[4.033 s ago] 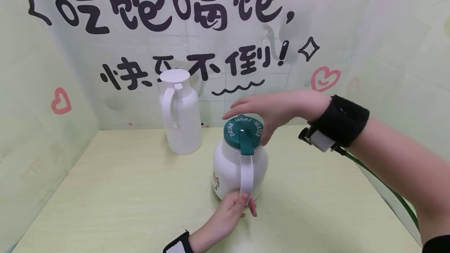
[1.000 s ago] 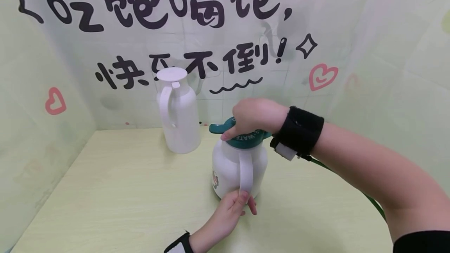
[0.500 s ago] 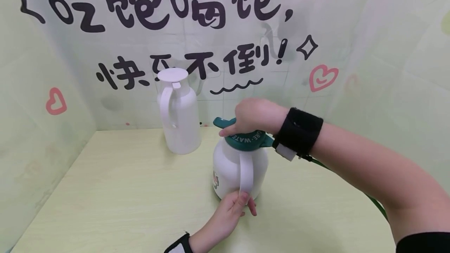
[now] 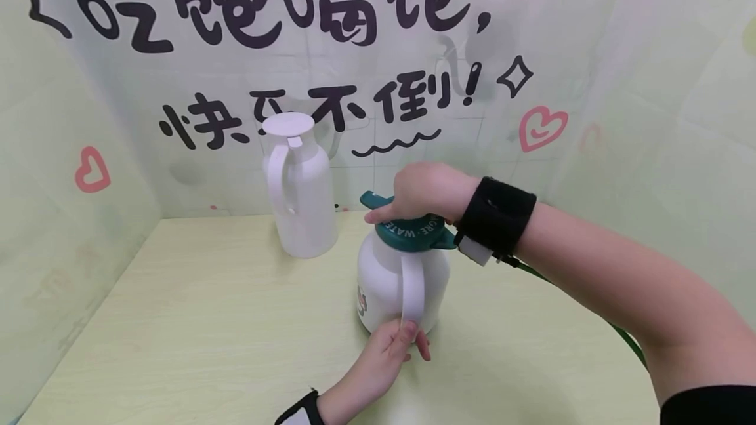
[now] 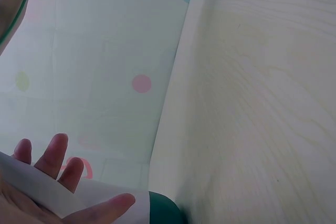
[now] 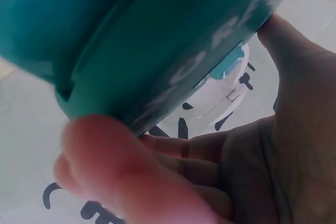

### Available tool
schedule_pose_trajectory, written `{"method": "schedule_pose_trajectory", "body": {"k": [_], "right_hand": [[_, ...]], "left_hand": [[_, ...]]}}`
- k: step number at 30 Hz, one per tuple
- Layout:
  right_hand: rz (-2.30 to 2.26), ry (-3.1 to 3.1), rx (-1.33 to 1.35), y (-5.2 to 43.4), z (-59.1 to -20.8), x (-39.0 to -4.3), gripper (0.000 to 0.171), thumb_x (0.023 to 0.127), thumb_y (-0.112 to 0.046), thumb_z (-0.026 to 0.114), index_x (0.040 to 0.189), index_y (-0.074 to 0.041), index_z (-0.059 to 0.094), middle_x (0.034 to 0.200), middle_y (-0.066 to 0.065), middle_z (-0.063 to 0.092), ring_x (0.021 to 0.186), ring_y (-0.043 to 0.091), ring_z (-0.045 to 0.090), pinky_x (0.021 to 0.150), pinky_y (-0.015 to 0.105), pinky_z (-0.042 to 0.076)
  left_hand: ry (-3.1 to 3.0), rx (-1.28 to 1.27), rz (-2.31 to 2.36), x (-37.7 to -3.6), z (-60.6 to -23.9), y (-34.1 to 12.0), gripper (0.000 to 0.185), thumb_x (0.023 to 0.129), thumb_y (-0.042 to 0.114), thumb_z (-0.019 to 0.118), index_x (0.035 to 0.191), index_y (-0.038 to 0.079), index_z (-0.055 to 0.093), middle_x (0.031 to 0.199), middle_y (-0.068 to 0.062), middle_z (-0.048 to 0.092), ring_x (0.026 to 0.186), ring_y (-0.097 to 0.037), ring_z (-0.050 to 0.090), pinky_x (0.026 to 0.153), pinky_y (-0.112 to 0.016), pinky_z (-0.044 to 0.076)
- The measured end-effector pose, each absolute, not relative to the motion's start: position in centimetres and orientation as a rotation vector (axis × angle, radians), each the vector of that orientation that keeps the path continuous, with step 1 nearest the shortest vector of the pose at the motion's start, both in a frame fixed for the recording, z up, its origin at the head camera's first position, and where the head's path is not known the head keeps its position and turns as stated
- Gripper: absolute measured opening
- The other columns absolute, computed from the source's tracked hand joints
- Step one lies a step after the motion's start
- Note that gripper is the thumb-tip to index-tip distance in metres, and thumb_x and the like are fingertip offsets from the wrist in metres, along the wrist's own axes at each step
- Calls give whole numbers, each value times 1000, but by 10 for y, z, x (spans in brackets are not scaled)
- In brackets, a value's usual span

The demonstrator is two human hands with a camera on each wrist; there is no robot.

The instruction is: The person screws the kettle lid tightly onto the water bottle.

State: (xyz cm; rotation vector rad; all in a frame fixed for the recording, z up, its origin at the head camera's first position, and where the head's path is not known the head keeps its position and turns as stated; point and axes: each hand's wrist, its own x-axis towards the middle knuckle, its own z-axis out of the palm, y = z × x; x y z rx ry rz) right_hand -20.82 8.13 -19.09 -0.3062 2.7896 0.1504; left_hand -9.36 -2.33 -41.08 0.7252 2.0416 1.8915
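Observation:
A white, round-bellied thermos jug (image 4: 378,274) stands upright on the table. Around the lower part of its handle (image 4: 413,287), my left hand (image 4: 384,349) curls its fingers and thumb. On top is a round dark green lid (image 4: 413,238) with white lettering, its lever and spout sticking out to opposite sides. My right hand (image 4: 428,189) grips this lid from above, thumb at the left. From the right wrist, the lid (image 6: 173,40) shows close up between thumb and fingers. The left wrist view catches the handle (image 5: 31,174) across the palm and a green base edge (image 5: 164,208).
A taller white jug (image 4: 304,202) with a white lid stands behind to the left. The pale wooden table (image 4: 207,320) meets a printed backdrop (image 4: 236,71) with black lettering. A green cable (image 4: 626,340) runs below the right forearm.
My right hand came down from hovering beside the lid and took hold of it. Over the last second the lid has turned somewhat clockwise seen from above. The left hand stays put.

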Motion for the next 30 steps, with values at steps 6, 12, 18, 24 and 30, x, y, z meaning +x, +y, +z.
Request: {"method": "schedule_pose_trajectory", "body": {"k": [6,12,18,24,30], "right_hand": [[143,2774,-325,86,-184,-206,68,78,-76,54,92,-10,62,87,6,62,68,21,62,63,35,50],[160,2756,-506,97,-168,-206,65,76,-67,67,95,-5,64,79,5,62,65,20,60,61,32,48],[188,2599,-817,103,-158,-209,74,74,-43,81,135,-15,50,132,5,52,117,22,48,95,41,42],[138,2477,-877,104,-160,-207,86,71,-24,86,142,-34,38,138,1,40,120,23,40,90,40,45],[68,2444,-866,104,-165,-207,83,72,-12,85,138,-38,42,136,0,39,121,25,38,86,40,49]], "left_hand": [[2039,737,1891,-94,-411,-24,46,107,23,29,85,0,62,93,-16,64,103,-18,54,79,-42,49],[2051,753,1894,-93,-410,-25,46,107,24,30,84,1,62,91,-14,65,102,-17,54,79,-44,49],[2055,749,1896,-93,-411,-25,47,107,25,30,84,1,62,89,-14,66,101,-16,55,79,-44,49],[2056,749,1891,-93,-412,-25,47,107,26,30,84,1,62,89,-15,65,102,-19,56,79,-46,49],[2061,744,1883,-93,-412,-25,46,107,26,30,84,1,61,88,-10,66,100,-16,55,79,-45,49]]}}
